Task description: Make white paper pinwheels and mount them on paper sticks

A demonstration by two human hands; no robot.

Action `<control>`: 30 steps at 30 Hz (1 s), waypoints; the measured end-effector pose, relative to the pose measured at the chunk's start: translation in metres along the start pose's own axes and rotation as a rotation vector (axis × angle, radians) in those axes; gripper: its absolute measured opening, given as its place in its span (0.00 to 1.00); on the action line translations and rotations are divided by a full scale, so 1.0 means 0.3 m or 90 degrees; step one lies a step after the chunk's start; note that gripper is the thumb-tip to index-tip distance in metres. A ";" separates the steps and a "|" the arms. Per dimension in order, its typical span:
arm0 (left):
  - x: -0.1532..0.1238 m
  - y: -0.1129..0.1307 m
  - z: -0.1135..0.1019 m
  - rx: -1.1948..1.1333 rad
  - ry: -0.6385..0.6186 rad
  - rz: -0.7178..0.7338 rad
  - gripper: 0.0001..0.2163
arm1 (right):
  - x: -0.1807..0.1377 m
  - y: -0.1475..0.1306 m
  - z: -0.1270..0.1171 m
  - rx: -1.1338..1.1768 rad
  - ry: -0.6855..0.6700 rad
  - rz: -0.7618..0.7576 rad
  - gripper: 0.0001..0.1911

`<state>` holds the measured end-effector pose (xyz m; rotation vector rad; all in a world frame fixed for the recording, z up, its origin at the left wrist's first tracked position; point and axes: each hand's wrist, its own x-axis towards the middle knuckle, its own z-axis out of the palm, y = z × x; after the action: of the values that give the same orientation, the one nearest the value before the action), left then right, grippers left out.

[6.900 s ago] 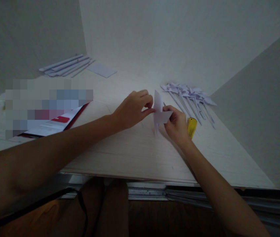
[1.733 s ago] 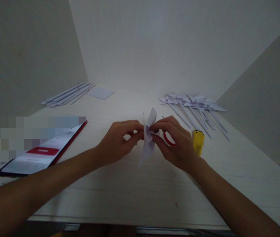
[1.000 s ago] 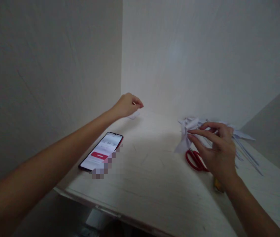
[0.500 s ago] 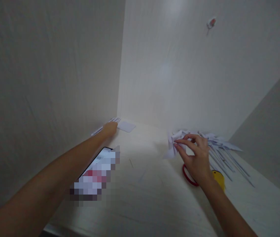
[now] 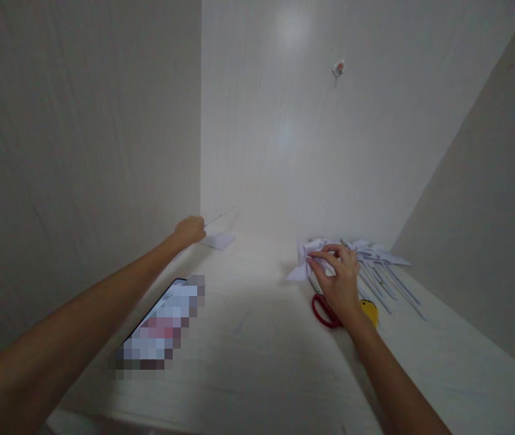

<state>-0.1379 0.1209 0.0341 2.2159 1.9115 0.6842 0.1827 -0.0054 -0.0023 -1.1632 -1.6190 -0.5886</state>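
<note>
And here's the right hand [image 5: 341, 275], over the right half of the table [image 5: 248, 374], thumb and forefinger nipped together on the gathered middle of a folded paper piece [image 5: 301, 266], its points flaring out; the other fingers curl loosely. Far left, the left hand [image 5: 190, 229] is a loose fist, its fingers mostly hidden, and a thin rod [image 5: 220, 216] juts rightward from it, apparently gripped, above a flat paper sheet [image 5: 219, 241]. Two hands well apart, two jobs at once!

Doing this well, I'd judge, is all about that right-hand pinch: firm enough that the gathered folds don't spring loose, light enough not to crush the flaring points. On the left, the rod wants lifting clear of the sheet, held straight (it looks slender enough to bend). The forearm should pass well above the phone [image 5: 153, 308]. Over on the right, mind the red-handled scissors [image 5: 329, 322] just beneath the pinching hand, and the stemmed paper pieces [image 5: 375, 257] bunched beyond.
</note>
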 end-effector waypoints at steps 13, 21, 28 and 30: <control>-0.457 0.478 0.279 -0.848 -0.231 0.149 0.17 | 0.095 0.127 -0.161 0.280 0.258 0.274 0.10; -0.489 0.457 0.315 -0.816 -0.264 0.137 0.15 | 0.089 0.045 -0.140 0.283 0.291 0.230 0.07; -0.506 0.463 0.301 -0.808 -0.239 0.155 0.15 | 0.091 0.012 -0.151 0.303 0.294 0.198 0.04; -0.506 0.459 0.305 -0.803 -0.230 0.162 0.15 | 0.088 0.013 -0.149 0.312 0.298 0.187 0.03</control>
<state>0.0112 -0.0337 -0.0312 1.5321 0.6284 1.0223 0.2055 -0.0297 0.0378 -0.7985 -1.0807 -0.2259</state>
